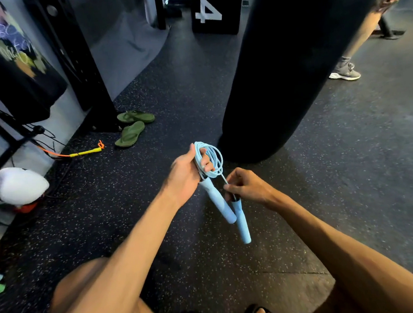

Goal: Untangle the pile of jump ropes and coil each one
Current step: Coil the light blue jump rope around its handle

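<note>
Black punching bag (292, 61) hangs over the speckled rubber floor (351, 168), just beyond the hands. On the floor at far left, near the green flip-flops (130, 135), lies a yellow-handled rope (85, 152). Its orange cord runs off among dark cables; it looks uncoiled, though that corner is too cluttered to be sure. The blue jump rope (212, 159) is held in the air at centre, wound into small loops. Left hand (185, 174) grips the loops, fingers curled through them. Right hand (246, 185) pinches the short free cord just above the second of the two handles (221, 206), which dangle below. Judgement: blue rope nearly coiled, last slack left to wrap; the other rope not started.
</note>
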Motion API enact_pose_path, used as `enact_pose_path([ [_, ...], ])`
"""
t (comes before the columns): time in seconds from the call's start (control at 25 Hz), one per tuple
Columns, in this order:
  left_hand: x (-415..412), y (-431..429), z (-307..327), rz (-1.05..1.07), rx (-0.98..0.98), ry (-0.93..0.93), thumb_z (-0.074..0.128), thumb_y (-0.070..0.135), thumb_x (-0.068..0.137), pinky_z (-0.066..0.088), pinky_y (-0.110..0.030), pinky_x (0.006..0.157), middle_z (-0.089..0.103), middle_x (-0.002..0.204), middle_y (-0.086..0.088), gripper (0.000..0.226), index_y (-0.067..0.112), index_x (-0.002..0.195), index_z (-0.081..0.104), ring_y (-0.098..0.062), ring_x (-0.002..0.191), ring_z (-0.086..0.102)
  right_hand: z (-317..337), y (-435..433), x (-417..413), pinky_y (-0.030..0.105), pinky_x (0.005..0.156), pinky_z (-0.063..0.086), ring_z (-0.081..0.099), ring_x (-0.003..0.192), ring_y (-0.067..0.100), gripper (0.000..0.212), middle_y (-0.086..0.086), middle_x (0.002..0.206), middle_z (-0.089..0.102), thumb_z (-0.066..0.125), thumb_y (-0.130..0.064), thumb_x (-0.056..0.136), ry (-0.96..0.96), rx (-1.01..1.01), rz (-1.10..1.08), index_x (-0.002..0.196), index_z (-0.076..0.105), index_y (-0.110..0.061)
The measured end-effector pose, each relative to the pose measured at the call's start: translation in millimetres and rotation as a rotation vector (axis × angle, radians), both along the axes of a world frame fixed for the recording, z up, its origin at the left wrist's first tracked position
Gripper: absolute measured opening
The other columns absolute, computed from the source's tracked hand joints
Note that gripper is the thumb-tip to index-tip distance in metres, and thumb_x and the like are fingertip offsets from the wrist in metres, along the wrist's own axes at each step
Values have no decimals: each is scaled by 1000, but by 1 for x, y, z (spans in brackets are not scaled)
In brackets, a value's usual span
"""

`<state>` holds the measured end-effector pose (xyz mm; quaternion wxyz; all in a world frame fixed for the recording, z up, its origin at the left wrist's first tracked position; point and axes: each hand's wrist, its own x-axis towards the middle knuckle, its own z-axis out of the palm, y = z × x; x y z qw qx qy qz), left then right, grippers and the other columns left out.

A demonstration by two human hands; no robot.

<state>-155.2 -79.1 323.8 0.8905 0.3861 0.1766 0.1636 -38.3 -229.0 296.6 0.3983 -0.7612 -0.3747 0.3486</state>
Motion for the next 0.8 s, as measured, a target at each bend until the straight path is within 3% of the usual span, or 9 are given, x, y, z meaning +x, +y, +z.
enact_pose_path([
  [0.12, 1, -7, 0, 47, 45, 11, 34, 27, 106, 49, -25, 63, 45, 68, -4, 31, 5, 96, 53, -16, 64, 45, -2, 2, -2, 31, 68, 52, 64, 67, 13, 10, 8, 76, 71, 61, -4, 94, -25, 10, 15, 98, 52, -8],
  [0.2, 3, -10, 1, 71, 102, 12, 36, 24, 105, 50, -26, 63, 45, 69, -5, 29, 3, 96, 54, -17, 64, 47, 1, 3, -6, 32, 67, 53, 65, 68, 19, 4, 15, 79, 71, 50, -9, 100, 84, 40, -21, 100, 52, -5],
  [0.36, 7, -19, -2, 81, 246, 37, 43, 22, 103, 45, -29, 66, 47, 68, -9, 25, 2, 97, 56, -17, 64, 47, 5, 6, -10, 36, 62, 52, 58, 59, 24, 44, 21, 83, 66, 37, -37, 106, 445, 99, -162, 104, 59, 1],
  [0.44, 11, -28, -5, 96, 297, 48, 48, 22, 96, 42, -30, 64, 46, 63, -10, 22, 2, 90, 57, -18, 60, 44, 5, 5, -10, 36, 57, 49, 49, 54, 19, 50, 16, 79, 63, 38, -43, 104, 572, 140, -197, 102, 62, 1],
  [0.6, 15, -39, -9, 129, 302, 34, 52, 30, 94, 35, -30, 59, 35, 53, -6, 30, 10, 71, 49, -17, 53, 34, 0, 3, -11, 27, 49, 38, 31, 53, 12, 41, 7, 69, 44, 51, -40, 101, 662, 143, -180, 107, 63, -1],
  [0.8, 15, -34, -9, 208, 71, 60, 47, 41, 96, 35, -29, 55, 26, 39, 1, 55, 13, 51, 35, -14, 42, 29, 6, 2, -13, 21, 46, 25, 25, 53, 7, 13, -2, 68, 44, 53, -22, 101, 732, 250, -200, 97, 57, -10],
])
